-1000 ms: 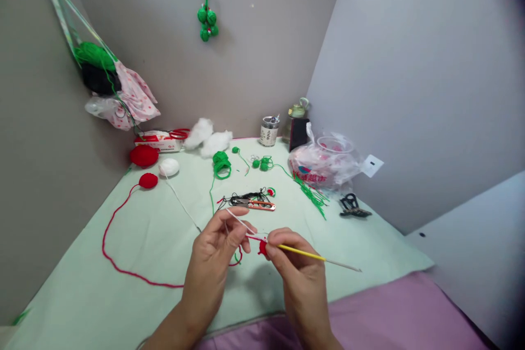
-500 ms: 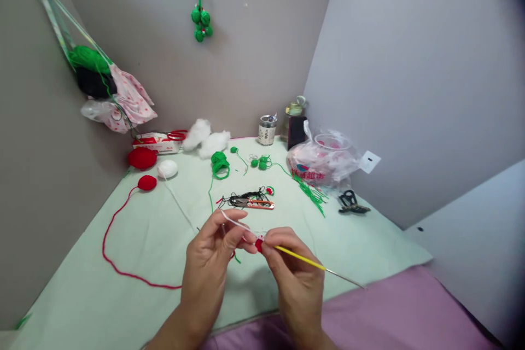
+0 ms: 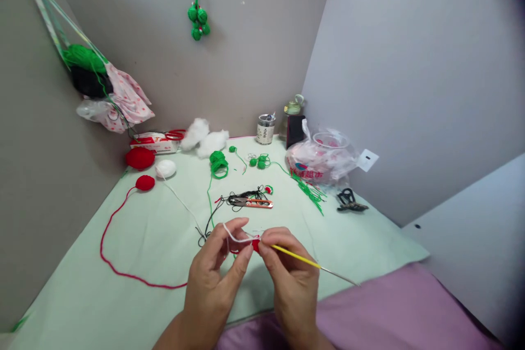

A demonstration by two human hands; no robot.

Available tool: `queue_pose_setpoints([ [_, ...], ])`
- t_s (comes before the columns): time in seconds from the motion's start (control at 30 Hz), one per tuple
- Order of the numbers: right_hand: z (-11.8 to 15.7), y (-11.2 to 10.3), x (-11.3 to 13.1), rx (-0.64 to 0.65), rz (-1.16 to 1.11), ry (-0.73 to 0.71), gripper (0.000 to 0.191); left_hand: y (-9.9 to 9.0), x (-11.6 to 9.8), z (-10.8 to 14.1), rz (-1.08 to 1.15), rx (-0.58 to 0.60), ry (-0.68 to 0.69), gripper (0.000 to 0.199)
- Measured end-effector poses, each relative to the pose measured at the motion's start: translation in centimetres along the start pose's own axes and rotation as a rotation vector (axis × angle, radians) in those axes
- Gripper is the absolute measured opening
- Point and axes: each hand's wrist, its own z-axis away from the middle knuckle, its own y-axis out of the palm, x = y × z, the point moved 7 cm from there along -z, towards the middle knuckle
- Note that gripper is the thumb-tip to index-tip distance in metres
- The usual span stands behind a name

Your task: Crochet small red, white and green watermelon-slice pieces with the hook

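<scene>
Between my fingertips is a small red crochet piece. My left hand pinches its left side, and white yarn loops over the raised left index finger to the piece. My right hand grips a crochet hook with a yellow handle, its bare metal end pointing down to the right. The hook's working tip is hidden at the right fingertips. Red yarn curves across the cloth from a small red ball toward my left hand. A white yarn ball sits beside it.
Ahead of my hands lie thread snips on tangled black thread. Green yarn, white stuffing, a pen tin and a plastic bag stand farther back. A black hair claw is at right.
My left thumb has straightened and shifted right, up to the red piece. The white yarn over the index finger hangs in a lower curve. The view has shifted slightly.
</scene>
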Motion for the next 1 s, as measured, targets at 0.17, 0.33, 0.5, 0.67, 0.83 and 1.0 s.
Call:
queue_pose_setpoints([
  [0.17,0.9,0.3,0.5,0.038,0.096,-0.157,0.02,0.8,1.4,0.4,0.25,0.004,-0.214,0.044],
  [0.33,1.3,0.7,0.7,0.138,0.179,-0.225,0.023,1.3,1.9,0.2,0.438,0.032,-0.326,0.051],
  [0.5,1.4,1.4,2.1,0.326,0.361,-0.364,0.029,0.5,1.9,-0.2,0.385,-0.008,-0.291,0.05],
  [0.67,2.5,0.9,3.1,0.352,0.614,-0.722,0.044,0.9,1.5,0.0,0.457,0.075,-0.38,0.058],
  [0.83,1.1,0.3,2.8,0.513,0.445,-0.52,0.035,1.8,1.8,0.3,0.608,0.259,-0.546,0.066],
  [1.0,0.2,-0.2,3.3,0.525,0.356,-0.359,0.026,1.9,2.3,0.0,0.601,0.329,-0.528,0.07],
])
